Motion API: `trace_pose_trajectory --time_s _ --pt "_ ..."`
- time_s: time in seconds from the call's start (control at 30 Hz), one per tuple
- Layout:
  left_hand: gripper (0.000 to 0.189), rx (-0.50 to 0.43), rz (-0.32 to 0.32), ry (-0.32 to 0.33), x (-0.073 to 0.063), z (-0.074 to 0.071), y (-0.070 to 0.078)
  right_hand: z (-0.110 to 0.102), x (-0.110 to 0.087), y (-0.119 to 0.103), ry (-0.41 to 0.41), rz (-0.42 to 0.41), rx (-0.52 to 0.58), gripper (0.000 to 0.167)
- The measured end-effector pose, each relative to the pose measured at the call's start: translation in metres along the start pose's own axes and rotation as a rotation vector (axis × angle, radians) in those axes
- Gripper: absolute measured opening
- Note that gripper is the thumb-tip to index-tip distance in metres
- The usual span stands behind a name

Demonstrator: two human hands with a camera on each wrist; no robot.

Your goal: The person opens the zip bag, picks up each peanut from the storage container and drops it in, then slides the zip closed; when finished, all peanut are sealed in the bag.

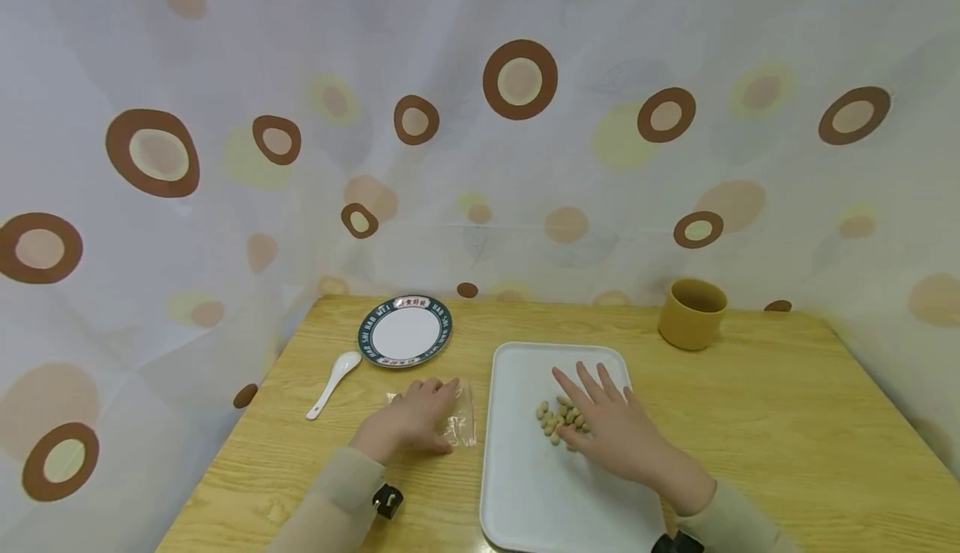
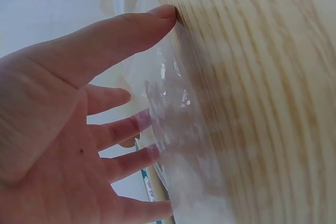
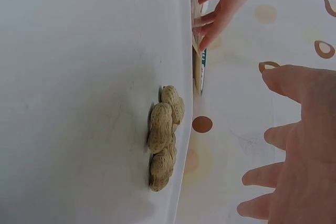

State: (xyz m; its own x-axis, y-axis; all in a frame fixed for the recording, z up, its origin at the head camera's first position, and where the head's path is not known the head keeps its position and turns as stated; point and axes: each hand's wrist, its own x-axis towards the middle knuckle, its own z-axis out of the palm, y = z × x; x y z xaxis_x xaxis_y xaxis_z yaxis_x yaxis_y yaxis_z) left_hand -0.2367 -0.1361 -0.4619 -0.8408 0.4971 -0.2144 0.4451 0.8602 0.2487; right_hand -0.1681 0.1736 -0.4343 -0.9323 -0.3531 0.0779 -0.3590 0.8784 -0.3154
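Note:
Several unshelled peanuts (image 1: 553, 421) lie in a loose group on a white rectangular tray (image 1: 517, 486). Above them hovers my right hand (image 1: 618, 436), fingers spread; the right wrist view shows a gap between that hand and the peanuts (image 3: 161, 129). Left of the tray, a clear plastic bag (image 1: 462, 421) lies flat on the wooden table. My left hand (image 1: 412, 419) is over the bag, its fingertips touching the film (image 2: 178, 103) and its thumb at the table surface. Part of the bag is hidden under this hand.
A plate (image 1: 406, 332) with a dark green patterned rim stands at the back left. Beside it lies a white spoon (image 1: 334, 384). A mustard-yellow cup (image 1: 692, 314) stands at the back right. Spotted curtain cloth (image 1: 480, 161) hangs behind the table (image 1: 780, 419) and along its sides.

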Motion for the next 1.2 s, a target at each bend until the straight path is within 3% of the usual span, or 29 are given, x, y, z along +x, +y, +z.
trace_pose_trajectory --time_s 0.23,0.37,0.53,0.87,1.2 --pt "0.087 -0.002 0.001 0.061 -0.006 0.0 -0.005 0.002 0.002 -0.005 -0.006 -0.013 0.028 0.07" --pt "0.087 0.011 -0.009 0.084 -0.006 0.0 -0.009 0.004 0.004 -0.005 -0.019 -0.028 0.1 0.07" --pt "0.087 0.004 0.015 0.12 -0.007 -0.009 -0.006 0.005 0.009 -0.004 -0.082 -0.024 0.306 0.073" --pt "0.086 0.035 0.173 0.215 -0.007 -0.025 0.016 0.006 0.019 -0.008 -0.156 0.0 0.637 0.06" --pt "0.088 0.001 0.194 0.222 -0.008 -0.028 0.036 0.01 0.025 -0.014 -0.185 0.051 1.082 0.058"
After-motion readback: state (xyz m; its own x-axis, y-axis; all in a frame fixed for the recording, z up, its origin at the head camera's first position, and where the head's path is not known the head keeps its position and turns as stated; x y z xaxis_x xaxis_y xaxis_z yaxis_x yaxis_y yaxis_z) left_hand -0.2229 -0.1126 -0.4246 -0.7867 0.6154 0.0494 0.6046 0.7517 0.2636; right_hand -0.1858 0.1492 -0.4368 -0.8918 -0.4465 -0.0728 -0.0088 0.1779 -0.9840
